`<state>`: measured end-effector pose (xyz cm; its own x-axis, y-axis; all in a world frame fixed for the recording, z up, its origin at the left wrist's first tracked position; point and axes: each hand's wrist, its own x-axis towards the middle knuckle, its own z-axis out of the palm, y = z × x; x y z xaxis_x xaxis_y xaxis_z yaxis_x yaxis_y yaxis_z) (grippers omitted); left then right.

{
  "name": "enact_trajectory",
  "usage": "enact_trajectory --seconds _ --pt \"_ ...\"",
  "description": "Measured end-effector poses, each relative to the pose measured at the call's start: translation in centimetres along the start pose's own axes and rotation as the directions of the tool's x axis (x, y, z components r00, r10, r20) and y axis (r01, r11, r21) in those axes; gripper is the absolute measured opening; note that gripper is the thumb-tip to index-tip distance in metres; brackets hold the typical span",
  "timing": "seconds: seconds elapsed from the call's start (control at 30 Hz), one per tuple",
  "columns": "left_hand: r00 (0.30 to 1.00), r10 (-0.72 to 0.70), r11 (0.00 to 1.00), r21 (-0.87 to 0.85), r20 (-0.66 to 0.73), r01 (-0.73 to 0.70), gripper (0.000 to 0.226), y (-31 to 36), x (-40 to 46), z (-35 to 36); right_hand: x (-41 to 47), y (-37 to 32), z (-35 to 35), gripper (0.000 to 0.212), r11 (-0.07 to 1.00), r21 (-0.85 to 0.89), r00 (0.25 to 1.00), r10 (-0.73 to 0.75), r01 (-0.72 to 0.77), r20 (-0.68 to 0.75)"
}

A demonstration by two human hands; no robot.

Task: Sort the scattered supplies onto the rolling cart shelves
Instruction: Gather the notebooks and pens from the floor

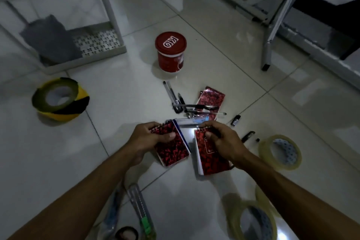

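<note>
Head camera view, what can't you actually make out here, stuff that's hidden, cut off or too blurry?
- Third notebook: partly under the pens.
- Cart: only its bottom shelf shows; the top edge cuts off the rest.
- Grey item on that shelf: too blurred to identify.
- Clear tape roll and dark roll: cut by the bottom edge.
- Left notebook and right notebook: covers partly hidden by the left hand and right hand.

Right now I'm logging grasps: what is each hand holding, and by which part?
Left hand holds a red spiral notebook near its spiral-bound top. Right hand holds a second red notebook, also at its top.
</note>
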<state>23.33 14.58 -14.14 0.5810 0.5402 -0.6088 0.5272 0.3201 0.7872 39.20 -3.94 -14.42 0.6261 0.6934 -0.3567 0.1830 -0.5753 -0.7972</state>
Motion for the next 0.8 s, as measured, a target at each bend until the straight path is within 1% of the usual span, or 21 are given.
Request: enact_trajectory --seconds 0.07,0.13,0.23,0.27,0.33,0.37,0.4,0.5,0.57,0.67,0.8 --pt "1.0 -0.002 0.999 -0.054 -0.018 0.001 0.048 1.2 0.1 -1.1 1.1 -2.1 0.2 0.03 0.996 -0.052 0.996 -0.078 0.076 -0.031" --pt "0.998 0.024 0.998 -0.057 -0.055 -0.027 0.044 3.2 0.5 -2.6 2.5 -4.8 0.4 0.03 0.985 -0.086 0.987 -0.154 0.15 -0.036" --pt "0.993 0.067 0.995 -0.068 -0.099 -0.074 0.04 6.8 1.4 -5.2 5.1 -9.7 0.6 0.024 0.972 -0.133 0.98 -0.198 0.193 -0.024" --pt "0.99 0.084 0.993 -0.077 -0.112 -0.093 0.04 8.0 1.5 -6.2 5.8 -11.4 0.6 0.033 0.973 -0.133 0.981 -0.192 0.188 -0.02" --pt "0.984 0.11 0.986 -0.107 -0.143 -0.126 0.04 10.6 1.4 -8.4 6.9 -14.6 0.5 0.065 0.983 -0.128 0.992 -0.128 0.129 0.017" --pt "0.981 0.116 0.983 -0.12 -0.157 -0.136 0.042 11.6 1.0 -9.5 7.1 -16.0 0.5 0.073 0.983 -0.15 0.994 -0.102 0.107 0.041" --pt "0.978 0.121 0.981 -0.131 -0.172 -0.145 0.045 12.8 0.3 -11.0 7.3 -17.8 0.4 0.074 0.976 -0.18 0.992 -0.11 0.119 0.058" --pt "0.973 0.114 0.971 -0.183 -0.201 -0.152 0.059 16.4 -2.3 -15.1 7.3 -23.1 0.2 0.061 0.944 -0.247 0.976 -0.213 0.218 0.047" --pt "0.966 0.125 0.96 -0.219 -0.228 -0.176 0.058 18.7 -4.2 -17.5 7.3 -26.7 0.0 0.064 0.918 -0.285 0.961 -0.269 0.277 0.068" --pt "0.942 0.167 0.952 -0.203 -0.29 -0.231 0.056 22.5 -7.2 -21.5 7.5 -32.9 0.2 0.073 0.845 -0.356 0.916 -0.385 0.398 0.11" --pt "0.88 0.246 0.926 -0.169 -0.406 -0.337 0.053 27.0 -10.1 -26.6 7.9 -41.3 1.5 0.073 0.782 -0.327 0.839 -0.539 0.531 0.074"
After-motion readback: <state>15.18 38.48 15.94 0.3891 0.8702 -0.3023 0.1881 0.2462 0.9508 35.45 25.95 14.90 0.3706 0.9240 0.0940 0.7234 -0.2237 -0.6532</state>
